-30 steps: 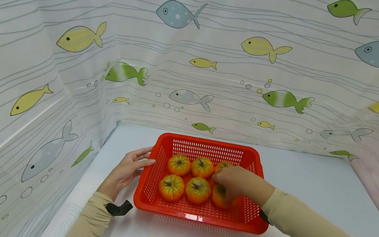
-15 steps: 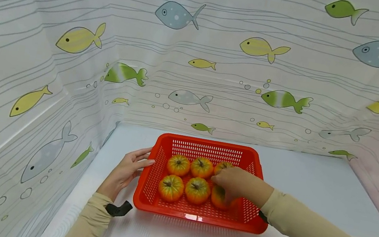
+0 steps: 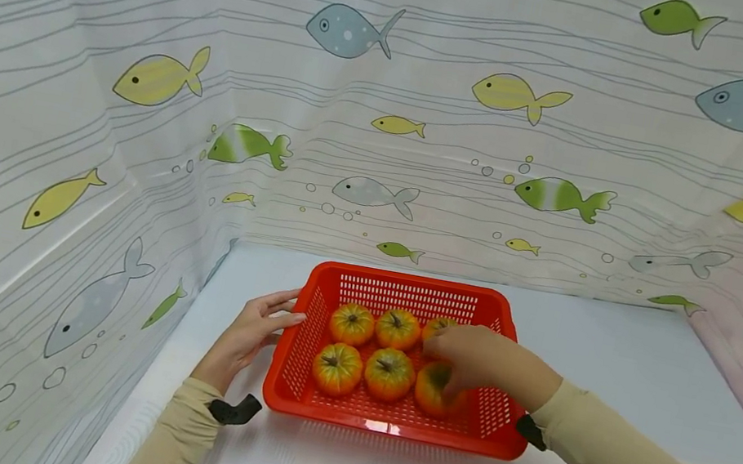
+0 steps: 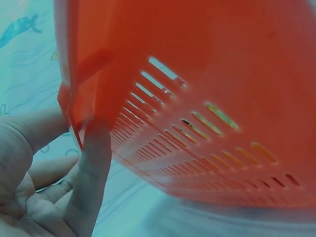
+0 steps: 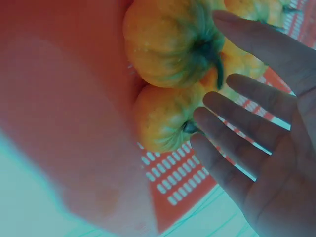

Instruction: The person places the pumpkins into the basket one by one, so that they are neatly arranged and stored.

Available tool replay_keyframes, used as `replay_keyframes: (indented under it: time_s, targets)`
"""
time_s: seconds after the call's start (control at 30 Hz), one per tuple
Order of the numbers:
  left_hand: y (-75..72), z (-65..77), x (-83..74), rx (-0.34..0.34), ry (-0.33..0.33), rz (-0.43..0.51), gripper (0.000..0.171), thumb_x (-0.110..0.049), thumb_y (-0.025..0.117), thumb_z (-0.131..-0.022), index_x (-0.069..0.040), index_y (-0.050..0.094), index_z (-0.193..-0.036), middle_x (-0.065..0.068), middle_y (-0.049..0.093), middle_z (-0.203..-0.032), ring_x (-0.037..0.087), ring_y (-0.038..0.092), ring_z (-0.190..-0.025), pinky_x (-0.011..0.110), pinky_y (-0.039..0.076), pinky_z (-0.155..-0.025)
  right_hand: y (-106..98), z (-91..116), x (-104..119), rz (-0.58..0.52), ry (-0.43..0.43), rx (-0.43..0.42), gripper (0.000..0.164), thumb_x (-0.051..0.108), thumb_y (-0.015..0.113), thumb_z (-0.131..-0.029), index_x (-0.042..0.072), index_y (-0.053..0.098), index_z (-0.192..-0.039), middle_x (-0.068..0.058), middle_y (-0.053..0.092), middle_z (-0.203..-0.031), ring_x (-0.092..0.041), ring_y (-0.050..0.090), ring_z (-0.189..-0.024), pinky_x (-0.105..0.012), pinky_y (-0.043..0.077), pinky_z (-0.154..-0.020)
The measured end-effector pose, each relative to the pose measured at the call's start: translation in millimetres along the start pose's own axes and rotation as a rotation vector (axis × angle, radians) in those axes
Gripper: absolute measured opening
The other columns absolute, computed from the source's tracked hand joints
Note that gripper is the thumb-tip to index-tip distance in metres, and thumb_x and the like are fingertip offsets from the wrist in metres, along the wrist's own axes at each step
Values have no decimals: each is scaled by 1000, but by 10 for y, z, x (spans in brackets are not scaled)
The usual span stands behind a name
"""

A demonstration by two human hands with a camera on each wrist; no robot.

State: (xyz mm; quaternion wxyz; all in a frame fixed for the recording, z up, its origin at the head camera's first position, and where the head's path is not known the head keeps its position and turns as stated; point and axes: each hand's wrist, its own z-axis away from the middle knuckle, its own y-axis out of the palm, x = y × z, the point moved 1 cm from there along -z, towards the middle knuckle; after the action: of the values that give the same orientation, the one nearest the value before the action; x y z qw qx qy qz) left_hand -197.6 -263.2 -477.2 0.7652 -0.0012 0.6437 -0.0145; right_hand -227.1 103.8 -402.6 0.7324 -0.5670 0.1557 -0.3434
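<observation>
A red plastic basket (image 3: 339, 417) with slotted walls holds several small orange pumpkins in two rows, among them a front-left pumpkin (image 3: 336, 369). My left hand (image 3: 247, 333) pinches the basket's left rim; the left wrist view shows finger and thumb on either side of that rim (image 4: 65, 98). Over the right end of the basket is my right hand (image 3: 497, 364), fingers spread and fairly straight. It is just above the front-right pumpkin (image 3: 430, 392) and partly hides the back-right pumpkin (image 3: 437, 326). In the right wrist view the palm holds nothing, beside a large-looking pumpkin (image 5: 165, 44).
The basket stands on a pale table (image 3: 623, 368). Behind it and at both sides rise white sheets (image 3: 429, 159) printed with fish. A black strap (image 3: 234, 409) shows at the left wrist, another dark strap (image 3: 532, 431) at the right.
My right hand has loosened from the front-right pumpkin, lifting slightly and shifting right, so more of that pumpkin shows. The left hand, basket and pumpkins stay in place.
</observation>
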Motion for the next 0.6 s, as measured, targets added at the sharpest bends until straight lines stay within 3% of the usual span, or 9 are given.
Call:
replay_keyframes:
  time_s: [0.1, 0.2, 0.37, 0.5, 0.6]
  targets:
    - [-9, 20, -25, -16, 24, -110, 64, -22, 76, -95, -13, 50, -153, 8, 62, -115, 13, 75, -84, 35, 65, -74, -15, 109, -88, -65, 17, -42, 54, 34, 91, -77, 14, 71, -123, -2, 72, -117, -22, 66, -107, -44, 60, -94]
    - [-24, 60, -59, -28, 66, -235, 67, -28, 77, -94, -18, 48, -155, 14, 59, -123, 15, 75, -85, 36, 66, -74, 15, 237, -216, -103, 43, -108, 63, 36, 87, -82, 10, 67, -136, -11, 67, -137, -32, 62, -128, -52, 56, -104]
    - [-57, 128, -92, -23, 206, -517, 65, -36, 73, -97, -20, 49, -155, 15, 60, -132, 26, 71, -100, 34, 65, -71, 168, 480, -449, -113, 50, -288, 64, 41, 82, -87, 9, 64, -139, -18, 53, -152, -42, 50, -140, -60, 48, -110]
    - [-102, 183, -90, -16, 317, -803, 60, -48, 61, -102, -27, 47, -156, 9, 59, -139, 28, 60, -122, 45, 62, -91, 370, 689, -620, -153, 104, -390, 68, 49, 76, -90, 14, 59, -146, -18, 32, -167, -46, 36, -149, -68, 41, -113]
    - [-156, 228, -98, -30, 341, -1001, 62, -59, 52, -103, -33, 43, -158, 7, 52, -151, 32, 43, -144, 61, 46, -113, 531, 841, -741, -204, 160, -427, 70, 54, 68, -95, 20, 51, -154, -18, 24, -170, -47, 29, -151, -72, 38, -112]
